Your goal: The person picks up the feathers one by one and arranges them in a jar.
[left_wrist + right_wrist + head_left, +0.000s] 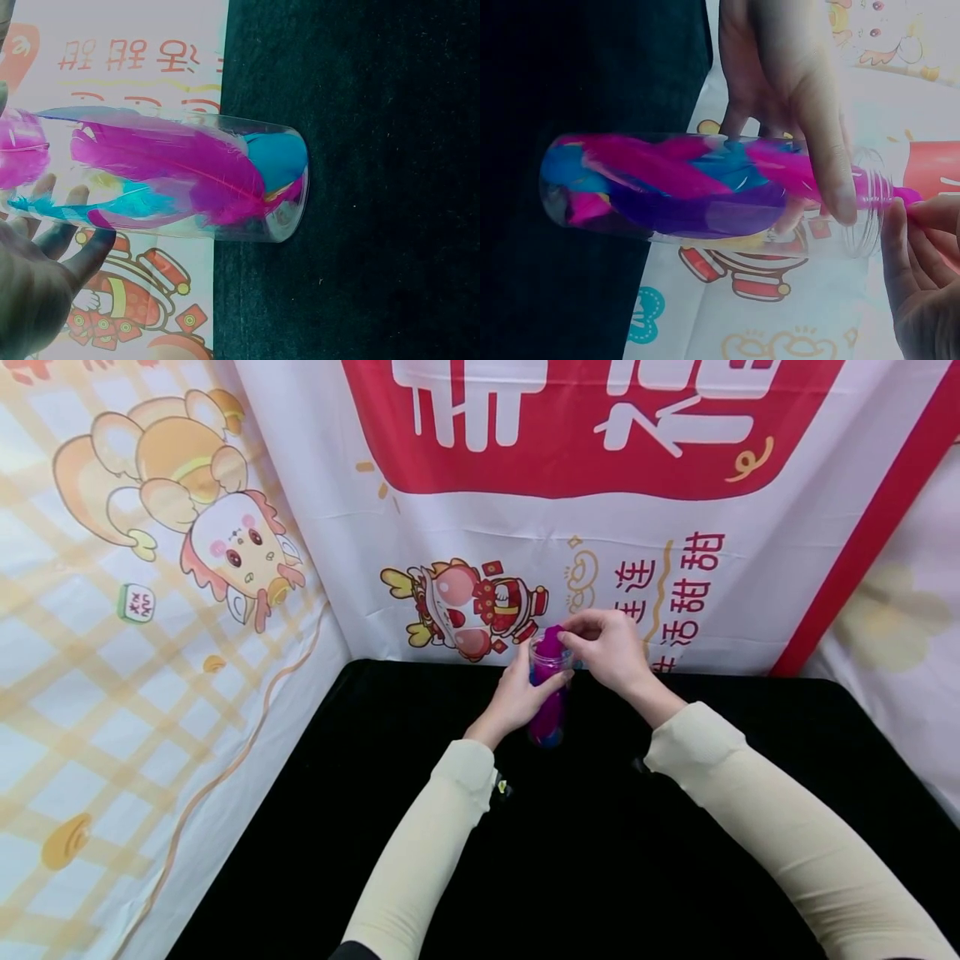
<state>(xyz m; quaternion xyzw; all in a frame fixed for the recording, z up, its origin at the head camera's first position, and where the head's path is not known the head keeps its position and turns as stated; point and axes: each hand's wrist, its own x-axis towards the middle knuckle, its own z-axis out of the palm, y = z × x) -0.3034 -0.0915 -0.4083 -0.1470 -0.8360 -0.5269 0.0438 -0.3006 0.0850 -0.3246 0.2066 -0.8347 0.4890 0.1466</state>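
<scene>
A clear, tall jar (742,217) with a threaded neck holds several colored feathers (180,161) in magenta, blue and purple. My left hand (519,692) grips the jar around its upper part, thumb on the near side. At the mouth, my right hand (609,647) pinches a magenta feather (551,642) between thumb and fingers. Part of that feather is inside the neck and its end sticks out above the rim, as the right wrist view also shows. In the left wrist view, the left hand's fingers (90,255) lie along the jar's side.
A black cloth-covered table (585,852) lies beneath the hands. Behind it hangs a white and red printed backdrop (465,518), close past the jar. Another printed sheet (150,693) stands along the left side.
</scene>
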